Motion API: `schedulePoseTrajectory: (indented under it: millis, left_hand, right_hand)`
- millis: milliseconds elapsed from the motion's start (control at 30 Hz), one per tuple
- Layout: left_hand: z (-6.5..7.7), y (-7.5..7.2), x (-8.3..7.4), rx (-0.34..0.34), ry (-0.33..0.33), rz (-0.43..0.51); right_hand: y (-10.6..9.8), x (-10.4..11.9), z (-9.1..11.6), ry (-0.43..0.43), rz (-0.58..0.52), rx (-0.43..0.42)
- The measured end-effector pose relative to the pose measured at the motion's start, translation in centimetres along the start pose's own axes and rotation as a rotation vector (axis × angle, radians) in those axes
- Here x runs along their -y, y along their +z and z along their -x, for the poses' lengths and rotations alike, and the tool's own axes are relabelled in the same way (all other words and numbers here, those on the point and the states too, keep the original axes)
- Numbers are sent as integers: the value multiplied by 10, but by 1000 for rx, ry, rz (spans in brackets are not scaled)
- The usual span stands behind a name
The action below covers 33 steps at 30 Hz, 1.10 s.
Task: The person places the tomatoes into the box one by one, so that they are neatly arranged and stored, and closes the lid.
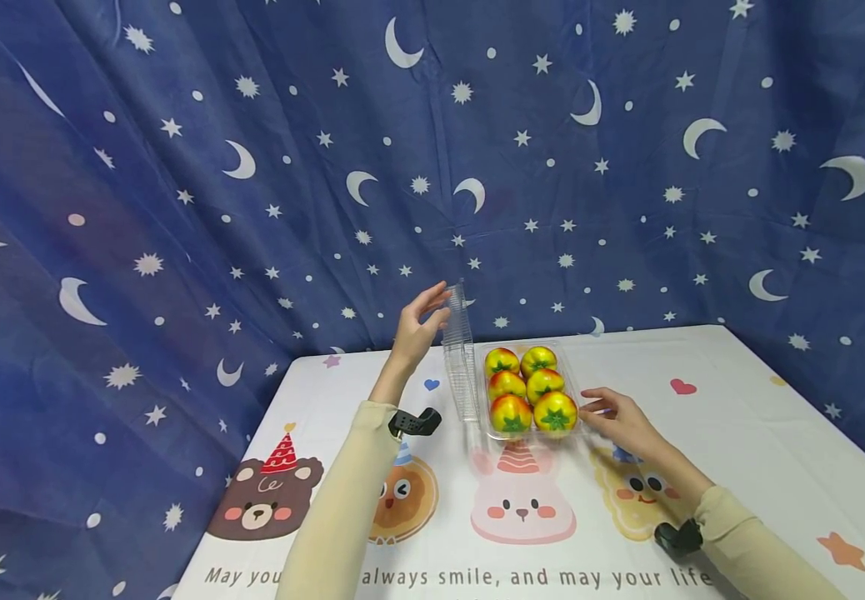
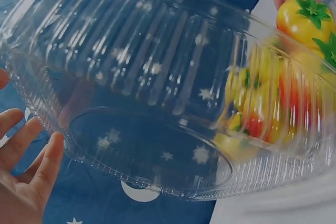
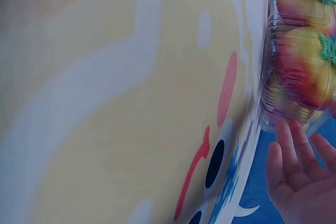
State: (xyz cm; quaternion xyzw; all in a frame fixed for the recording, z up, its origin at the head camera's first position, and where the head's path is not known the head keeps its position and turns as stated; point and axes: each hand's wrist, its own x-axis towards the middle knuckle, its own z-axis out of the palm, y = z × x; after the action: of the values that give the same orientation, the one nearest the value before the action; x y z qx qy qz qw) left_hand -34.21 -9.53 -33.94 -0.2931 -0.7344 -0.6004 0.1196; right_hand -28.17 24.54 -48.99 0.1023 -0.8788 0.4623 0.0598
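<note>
A clear plastic clamshell box (image 1: 573, 367) holds several yellow-red fruits (image 1: 511, 414) with green star-shaped caps, standing in two columns. Its ribbed lid (image 1: 459, 358) is raised nearly upright on the left side. My left hand (image 1: 417, 329) is at the lid's upper edge; in the left wrist view, the extended fingers (image 2: 47, 163) meet the lid's rim. Low at the box's right side is my right hand (image 1: 623, 423), fingers reaching toward the near right fruit. In the right wrist view, those fingertips (image 3: 283, 127) touch or nearly touch the ribbed wall.
A white tablecloth (image 1: 762, 467) printed with cartoon animals and lettering covers the table. Behind it hangs a blue curtain (image 1: 522, 183) with moons and stars. Each forearm wears a dark wrist strap (image 1: 413, 423).
</note>
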Motion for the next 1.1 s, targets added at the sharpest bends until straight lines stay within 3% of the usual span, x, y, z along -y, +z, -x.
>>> schedulePoseTrajectory:
  millis: [500, 733, 867, 1100]
  left_hand:
    - [-6, 11, 0, 32, -9, -7]
    - [-17, 14, 32, 4, -10, 21]
    - [-18, 17, 39, -30, -10, 46]
    - [-6, 16, 6, 44, -42, 106]
  right_hand:
    - [-2, -2, 0, -51, -37, 16]
    - [-5, 4, -1, -38, -30, 15]
    - [-4, 5, -1, -23, -24, 14]
    - [-4, 5, 1, -41, -20, 26]
